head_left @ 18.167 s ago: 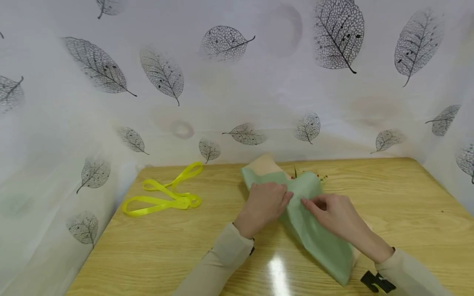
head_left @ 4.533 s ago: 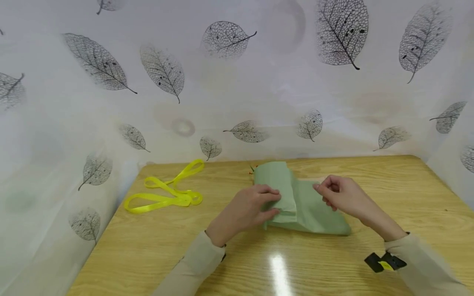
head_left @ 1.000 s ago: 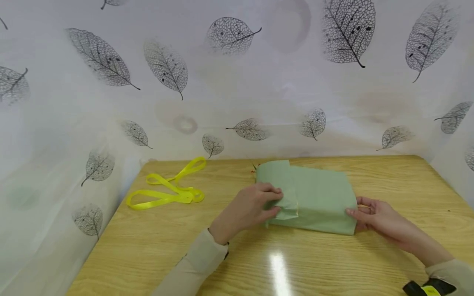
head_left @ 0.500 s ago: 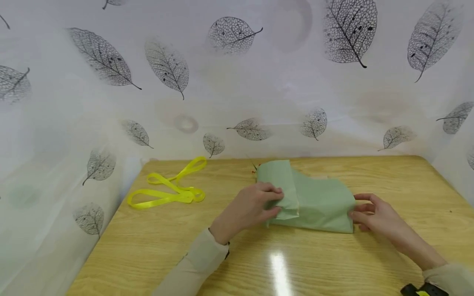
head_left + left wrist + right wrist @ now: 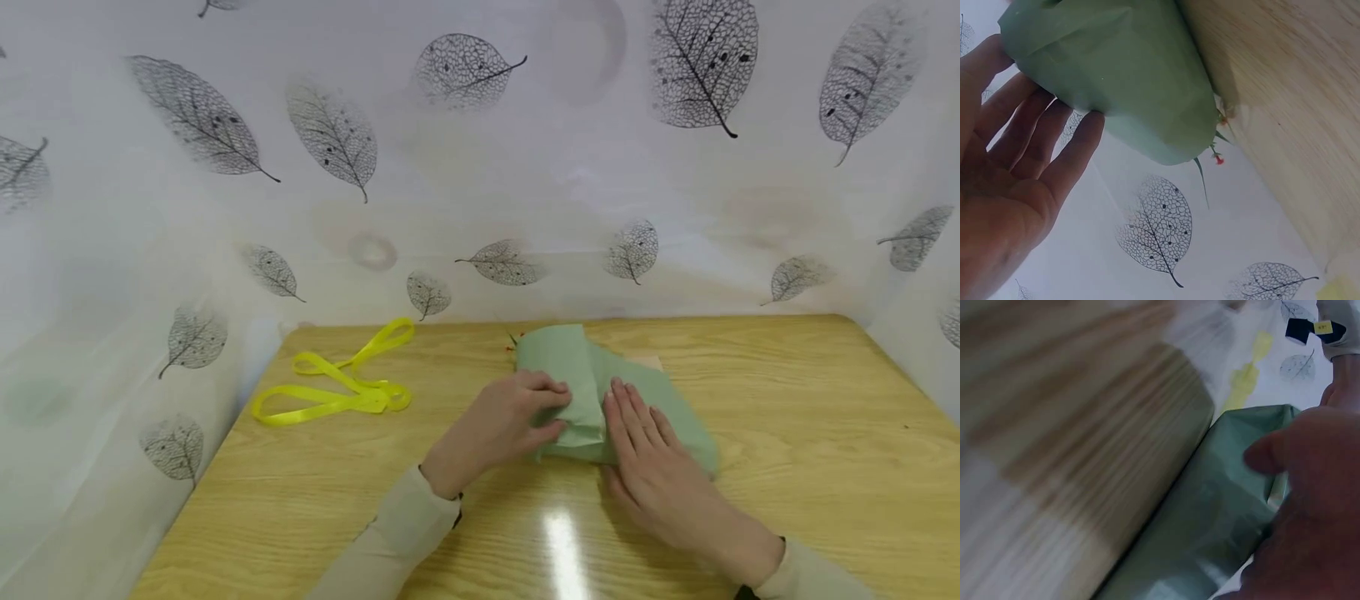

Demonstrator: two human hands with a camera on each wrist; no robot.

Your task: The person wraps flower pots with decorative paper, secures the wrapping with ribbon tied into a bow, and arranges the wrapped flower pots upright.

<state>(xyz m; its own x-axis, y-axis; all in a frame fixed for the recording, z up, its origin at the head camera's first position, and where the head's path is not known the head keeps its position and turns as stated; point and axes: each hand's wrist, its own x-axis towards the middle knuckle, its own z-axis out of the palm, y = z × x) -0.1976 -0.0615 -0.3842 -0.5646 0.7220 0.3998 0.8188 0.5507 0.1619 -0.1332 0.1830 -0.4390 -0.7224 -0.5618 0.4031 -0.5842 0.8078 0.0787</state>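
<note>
A sheet of green wrapping paper (image 5: 558, 352) lies folded over a flower bundle on the table, its left part doubled into a flap. Small red flowers (image 5: 1219, 160) and thin green leaves poke from its end in the left wrist view. My left hand (image 5: 495, 421) holds the flap, fingertips and thumb bent against it. My right hand (image 5: 660, 479) lies with straight fingers along the flap's right edge, pressing the paper. A pale beige corner (image 5: 647, 362) shows behind the green. The flower stems are hidden inside.
A looped yellow ribbon (image 5: 363, 396) lies at the left of the wooden table (image 5: 300, 508). A white curtain with a leaf print (image 5: 480, 183) stands along the table's back edge.
My right hand has let go of the paper's right end and come left, flattening beside the flap. The paper's right part has folded down toward the front. My left hand stays put.
</note>
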